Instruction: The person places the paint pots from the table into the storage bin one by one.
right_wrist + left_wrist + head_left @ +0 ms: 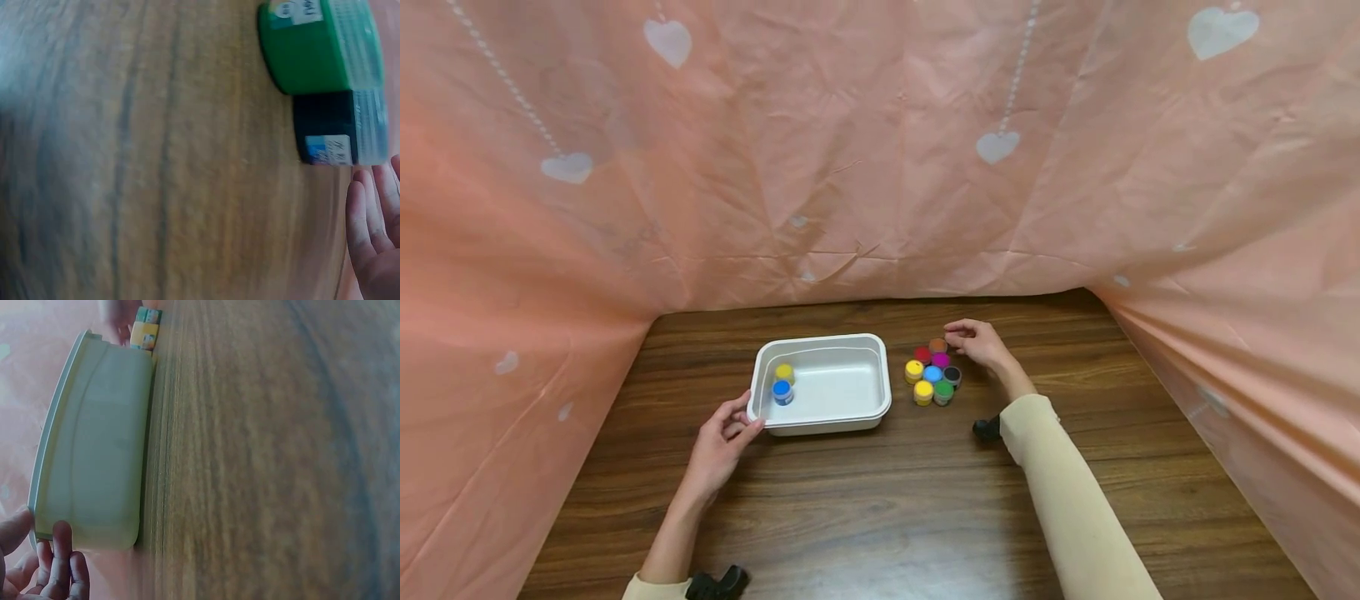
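Note:
My left hand [721,440] holds the near left corner of a white plastic tray [820,426]. In the left wrist view its thumb lies at the rim and its fingers press the outer wall below. Inside the tray, at the left, a blue paint jar [782,392] stands in front of a yellow paint jar [784,372]. My right hand [979,342] is at the far right of a cluster of small paint jars, fingertips beside the brown jar [937,345]. In the right wrist view, its fingers are extended below the black jar [325,128] and the green jar [306,47].
The cluster also has a red jar [922,355], a magenta jar [940,360], a light blue jar [932,374] and two yellow ones, right of the tray on the dark wooden table [880,500]. Pink cloth [880,208] with white hearts walls the back and sides.

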`<state>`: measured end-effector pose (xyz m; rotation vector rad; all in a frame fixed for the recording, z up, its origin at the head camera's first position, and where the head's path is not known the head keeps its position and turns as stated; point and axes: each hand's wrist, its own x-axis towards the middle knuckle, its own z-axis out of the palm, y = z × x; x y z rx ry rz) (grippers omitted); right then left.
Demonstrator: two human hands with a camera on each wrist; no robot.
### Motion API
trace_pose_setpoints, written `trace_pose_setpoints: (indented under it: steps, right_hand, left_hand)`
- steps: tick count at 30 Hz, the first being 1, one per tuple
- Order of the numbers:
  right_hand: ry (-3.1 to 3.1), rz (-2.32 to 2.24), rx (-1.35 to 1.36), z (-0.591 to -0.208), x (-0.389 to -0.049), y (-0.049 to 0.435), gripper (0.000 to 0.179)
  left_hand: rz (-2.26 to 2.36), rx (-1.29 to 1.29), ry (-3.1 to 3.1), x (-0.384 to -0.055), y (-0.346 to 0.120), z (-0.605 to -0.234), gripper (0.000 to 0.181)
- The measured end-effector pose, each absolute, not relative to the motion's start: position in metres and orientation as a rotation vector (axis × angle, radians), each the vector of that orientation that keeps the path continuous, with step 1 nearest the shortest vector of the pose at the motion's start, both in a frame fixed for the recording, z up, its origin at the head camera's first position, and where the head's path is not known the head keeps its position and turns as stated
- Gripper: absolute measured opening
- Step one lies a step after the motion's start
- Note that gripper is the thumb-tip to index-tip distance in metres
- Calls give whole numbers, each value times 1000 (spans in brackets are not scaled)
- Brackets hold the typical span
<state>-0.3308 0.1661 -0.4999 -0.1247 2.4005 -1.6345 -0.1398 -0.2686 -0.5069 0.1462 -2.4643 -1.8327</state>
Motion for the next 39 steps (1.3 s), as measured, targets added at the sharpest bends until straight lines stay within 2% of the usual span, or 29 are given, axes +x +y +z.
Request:
trace_pose_setpoints:
  steps: [27, 39]
  right_hand:
    - [2480, -1505, -175, -512, -330, 160, 43]
    - [2431, -1601, -159, -517, -337, 164, 38]
  left_hand:
    - [-1847, 123, -2453, -139, -268, -508, 57]
    - [-1844, 138, -2441, -137, -268, -509, 57]
